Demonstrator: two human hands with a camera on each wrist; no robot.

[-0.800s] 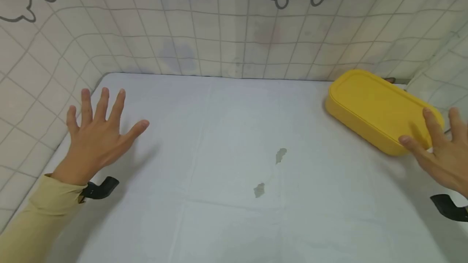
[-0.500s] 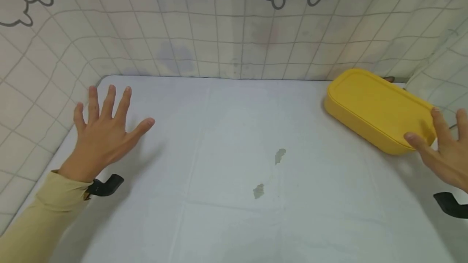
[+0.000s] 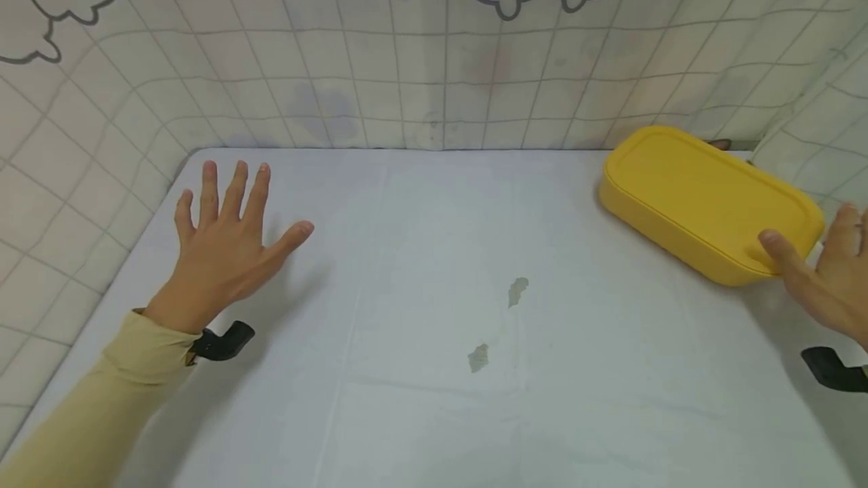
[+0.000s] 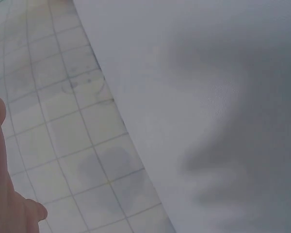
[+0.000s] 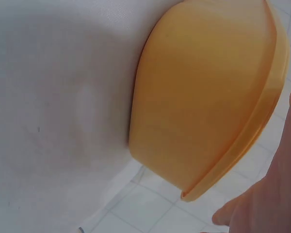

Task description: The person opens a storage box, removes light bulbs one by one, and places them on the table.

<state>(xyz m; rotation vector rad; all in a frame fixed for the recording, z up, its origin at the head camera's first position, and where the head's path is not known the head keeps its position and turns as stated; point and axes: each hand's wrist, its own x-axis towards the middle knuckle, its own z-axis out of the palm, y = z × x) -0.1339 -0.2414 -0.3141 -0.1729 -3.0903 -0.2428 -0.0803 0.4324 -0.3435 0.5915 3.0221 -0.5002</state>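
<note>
A yellow oblong box with rounded ends and a flat lid (image 3: 705, 198) sits at the table's back right corner. My right hand (image 3: 830, 277) is at its near right end, fingers spread, the thumb overlapping the lid's corner in the head view; part of the hand is cut off by the frame. In the right wrist view the box's side (image 5: 199, 97) rises beside that hand (image 5: 266, 194). Over the left part of the table my left hand (image 3: 227, 254) hovers with fingers and thumb spread, holding nothing. Only part of the left hand (image 4: 9, 184) shows in the left wrist view.
The table (image 3: 407, 247) has a white cover with two small grey worn patches (image 3: 518, 291). Grid-patterned cloth (image 3: 339, 51) with cloud outlines hangs along the back and both sides. A small dark brownish thing (image 3: 720, 144) lies behind the box.
My left hand has moved to the right over the table, fingers still spread. The right hand has shifted slightly right and turned, so fewer fingers overlap the box. The box has stayed put.
</note>
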